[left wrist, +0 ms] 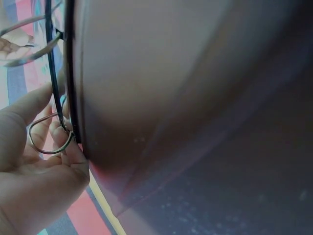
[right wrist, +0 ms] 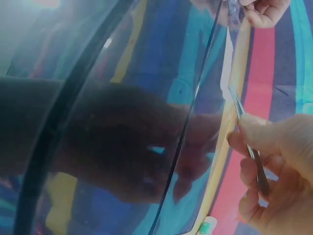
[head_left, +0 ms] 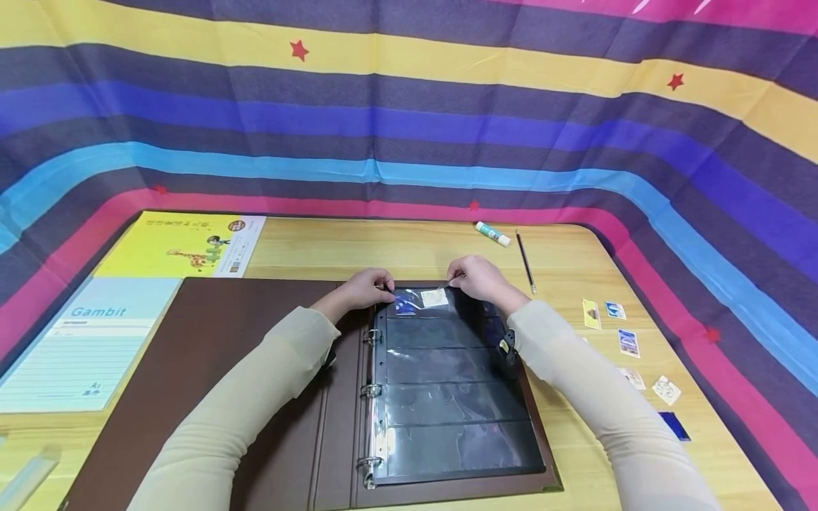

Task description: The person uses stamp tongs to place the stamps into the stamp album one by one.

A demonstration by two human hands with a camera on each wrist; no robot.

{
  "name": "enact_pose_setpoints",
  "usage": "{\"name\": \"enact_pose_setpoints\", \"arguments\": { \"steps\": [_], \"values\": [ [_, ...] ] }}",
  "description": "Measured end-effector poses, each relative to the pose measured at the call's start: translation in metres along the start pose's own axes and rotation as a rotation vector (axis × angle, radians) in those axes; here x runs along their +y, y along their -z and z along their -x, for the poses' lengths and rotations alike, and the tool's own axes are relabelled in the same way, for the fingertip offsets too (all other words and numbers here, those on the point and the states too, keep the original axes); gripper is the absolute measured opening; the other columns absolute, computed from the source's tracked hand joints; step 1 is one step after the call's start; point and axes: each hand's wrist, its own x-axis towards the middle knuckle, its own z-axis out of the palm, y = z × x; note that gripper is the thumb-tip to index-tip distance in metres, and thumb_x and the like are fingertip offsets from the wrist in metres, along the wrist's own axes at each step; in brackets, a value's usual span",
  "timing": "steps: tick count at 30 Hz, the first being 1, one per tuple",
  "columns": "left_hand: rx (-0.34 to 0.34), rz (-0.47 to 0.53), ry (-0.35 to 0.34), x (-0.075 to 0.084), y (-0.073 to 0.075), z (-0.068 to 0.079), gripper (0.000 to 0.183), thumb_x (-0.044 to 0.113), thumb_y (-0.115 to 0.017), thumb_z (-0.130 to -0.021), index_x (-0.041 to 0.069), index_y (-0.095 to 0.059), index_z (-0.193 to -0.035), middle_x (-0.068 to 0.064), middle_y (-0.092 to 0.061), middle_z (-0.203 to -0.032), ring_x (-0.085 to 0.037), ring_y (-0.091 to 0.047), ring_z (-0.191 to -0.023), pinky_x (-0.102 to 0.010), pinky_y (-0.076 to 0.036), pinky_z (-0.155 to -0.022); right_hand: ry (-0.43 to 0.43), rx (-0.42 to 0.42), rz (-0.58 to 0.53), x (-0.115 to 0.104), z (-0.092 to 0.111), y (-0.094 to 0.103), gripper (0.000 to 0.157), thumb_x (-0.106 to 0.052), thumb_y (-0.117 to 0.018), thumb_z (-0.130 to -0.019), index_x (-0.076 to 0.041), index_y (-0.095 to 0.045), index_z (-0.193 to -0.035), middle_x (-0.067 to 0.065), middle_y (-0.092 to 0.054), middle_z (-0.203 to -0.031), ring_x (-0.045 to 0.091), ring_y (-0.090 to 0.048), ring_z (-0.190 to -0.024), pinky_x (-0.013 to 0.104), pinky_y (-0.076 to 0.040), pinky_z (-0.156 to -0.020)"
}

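A black stamp-album page [head_left: 456,365] with clear pockets lies in an open brown ring binder [head_left: 275,397]. My left hand [head_left: 367,287] pinches the page's top left corner, beside a metal ring [left wrist: 41,151] in the left wrist view. My right hand [head_left: 476,277] holds metal tweezers [right wrist: 262,182] at the page's top edge. The tweezers' tip meets a whitish stamp [head_left: 434,297] at the top pocket; how deep the stamp sits inside I cannot tell. A blue stamp [head_left: 405,306] lies in the same pocket, to the left.
Several loose stamps, among them a yellow one [head_left: 591,314] and a dark blue one [head_left: 674,426], lie to the right. A glue stick [head_left: 493,233] and a pencil [head_left: 526,262] are at the back. A yellow book [head_left: 172,245] and a Gambit notepad [head_left: 83,348] lie left.
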Motion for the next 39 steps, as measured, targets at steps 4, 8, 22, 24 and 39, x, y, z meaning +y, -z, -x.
{"name": "enact_pose_setpoints", "arguments": {
  "steps": [4, 8, 22, 24, 39],
  "values": [
    [-0.002, 0.016, 0.007, 0.0, 0.0, 0.0, 0.014, 0.009, -0.06, -0.074, 0.003, -0.05, -0.081, -0.004, -0.039, -0.066, -0.017, -0.037, -0.06, -0.027, -0.033, -0.057, 0.069, -0.005, -0.048, 0.005, -0.002, -0.003, 0.006, -0.007, -0.062, -0.07, -0.013, -0.061, -0.069, -0.004, -0.057, -0.068, 0.012, -0.051, -0.067, 0.029, -0.038, -0.064],
    [-0.004, 0.022, 0.011, 0.0, 0.0, 0.0, 0.013, 0.008, -0.06, -0.074, 0.003, -0.05, -0.081, -0.005, -0.038, -0.067, -0.017, -0.037, -0.06, -0.028, -0.033, -0.057, 0.111, -0.028, -0.072, 0.006, -0.003, -0.003, 0.006, -0.009, -0.063, -0.07, -0.014, -0.06, -0.069, -0.005, -0.058, -0.069, 0.012, -0.051, -0.067, 0.03, -0.037, -0.065],
    [-0.005, 0.0, 0.014, 0.0, 0.0, 0.0, 0.013, 0.01, -0.059, -0.075, 0.004, -0.05, -0.081, -0.005, -0.04, -0.069, -0.018, -0.037, -0.063, -0.028, -0.033, -0.057, 0.172, -0.023, -0.095, 0.0, -0.003, -0.003, 0.01, 0.003, -0.055, -0.074, -0.005, -0.061, -0.077, 0.002, -0.059, -0.075, 0.016, -0.052, -0.074, 0.032, -0.038, -0.07],
    [-0.003, 0.002, 0.018, 0.0, 0.0, 0.0, 0.013, 0.01, -0.06, -0.075, 0.004, -0.05, -0.081, -0.005, -0.04, -0.069, -0.018, -0.037, -0.062, -0.028, -0.033, -0.057, 0.178, -0.024, -0.121, -0.001, -0.005, -0.005, 0.012, 0.004, -0.053, -0.075, -0.004, -0.061, -0.077, 0.003, -0.06, -0.075, 0.016, -0.052, -0.074, 0.032, -0.038, -0.071],
    [-0.007, 0.025, 0.028, -0.001, -0.001, -0.002, 0.013, 0.009, -0.06, -0.074, 0.003, -0.05, -0.082, -0.004, -0.038, -0.066, -0.017, -0.036, -0.061, -0.028, -0.033, -0.057, 0.185, -0.049, -0.147, -0.009, -0.012, -0.012, 0.011, 0.003, -0.055, -0.074, -0.004, -0.062, -0.076, 0.005, -0.06, -0.078, 0.017, -0.052, -0.076, 0.031, -0.038, -0.071]
  ]
}}
